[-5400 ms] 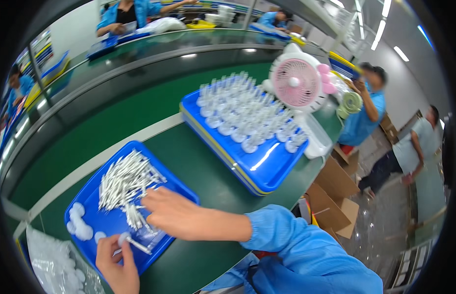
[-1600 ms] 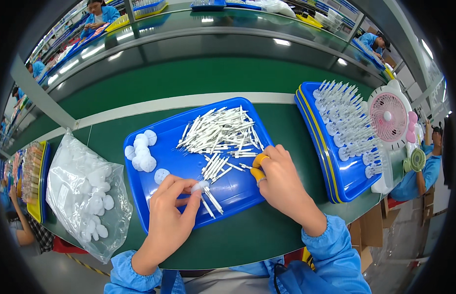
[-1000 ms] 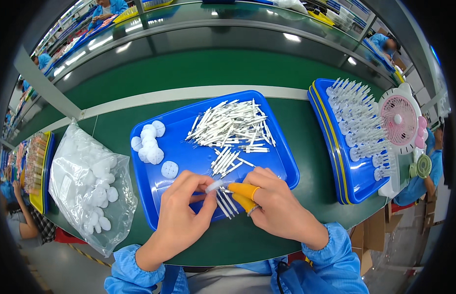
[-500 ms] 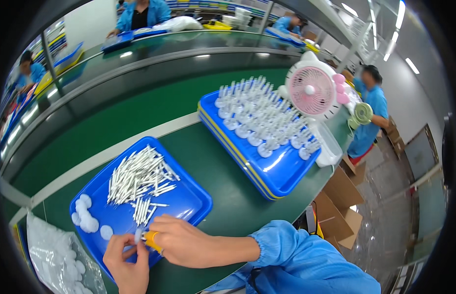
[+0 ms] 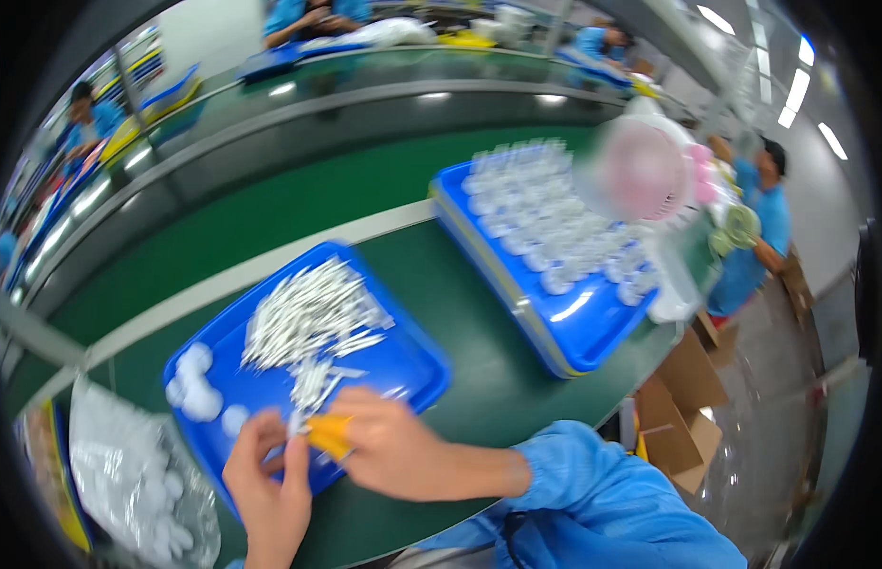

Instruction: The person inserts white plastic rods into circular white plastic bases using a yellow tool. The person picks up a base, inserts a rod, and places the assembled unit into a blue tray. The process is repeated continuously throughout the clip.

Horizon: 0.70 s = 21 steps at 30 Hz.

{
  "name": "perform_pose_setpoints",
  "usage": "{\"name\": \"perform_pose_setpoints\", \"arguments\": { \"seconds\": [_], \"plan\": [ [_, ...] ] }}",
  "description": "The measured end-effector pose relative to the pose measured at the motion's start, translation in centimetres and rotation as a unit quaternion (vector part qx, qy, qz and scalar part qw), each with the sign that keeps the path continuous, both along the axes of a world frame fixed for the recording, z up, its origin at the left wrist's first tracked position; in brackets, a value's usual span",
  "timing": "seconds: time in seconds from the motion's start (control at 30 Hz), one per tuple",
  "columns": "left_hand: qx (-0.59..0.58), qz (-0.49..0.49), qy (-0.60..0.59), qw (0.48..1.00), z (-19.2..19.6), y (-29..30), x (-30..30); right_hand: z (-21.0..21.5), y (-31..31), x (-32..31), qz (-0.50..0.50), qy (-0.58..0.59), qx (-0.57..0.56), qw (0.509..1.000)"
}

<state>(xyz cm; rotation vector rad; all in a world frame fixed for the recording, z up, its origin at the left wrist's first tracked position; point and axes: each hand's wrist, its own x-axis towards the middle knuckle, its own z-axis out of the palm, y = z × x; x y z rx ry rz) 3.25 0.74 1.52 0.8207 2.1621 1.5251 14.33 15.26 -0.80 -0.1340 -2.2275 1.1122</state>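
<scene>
Over the near part of a blue tray (image 5: 424, 387), my left hand (image 5: 270, 488) is closed in a pinch on a small whitish piece (image 5: 296, 423). Facing it, my right hand (image 5: 398, 450) is closed around a small yellow piece (image 5: 329, 435), whose tip meets the whitish one. Blur hides exactly what the yellow piece is. Just beyond the fingers lies a small bunch of thin white sticks (image 5: 313, 381), with a larger heap of white sticks (image 5: 313, 313) behind it. White round discs (image 5: 196, 384) are clumped along the tray's left side, and a single disc (image 5: 235, 420) lies nearer my left hand.
Left of the tray is a clear plastic bag (image 5: 128, 455) of white discs. To the right, stacked blue trays (image 5: 592, 346) hold rows of clear upright pieces (image 5: 545, 218). A pink-and-white fan (image 5: 645, 171) stands behind them. Cardboard boxes (image 5: 678, 412) are beside the table; co-workers sit and stand beyond.
The whole view has shifted, so the table and trays appear further right. Both hands keep their closed grips, close together over the tray.
</scene>
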Motion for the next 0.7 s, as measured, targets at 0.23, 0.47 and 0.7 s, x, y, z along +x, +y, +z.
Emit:
{"name": "perform_pose_setpoints", "arguments": {
  "seconds": [0.23, 0.47, 0.7],
  "plan": [
    [0.122, -0.072, -0.121, 0.983, 0.0, -0.1, -1.0, 2.9, 0.6, 2.0, -0.034, -0.011, 0.019, 0.999],
    [0.119, -0.105, 0.001, 0.987, -0.1, -0.5, -0.9, 3.3, 0.9, 2.2, 0.026, -0.044, 0.070, 0.996],
    [0.114, -0.074, 0.048, 0.990, -0.2, 0.0, -0.7, 3.1, 1.0, 2.0, 0.036, -0.041, 0.089, 0.995]
  ]
}}
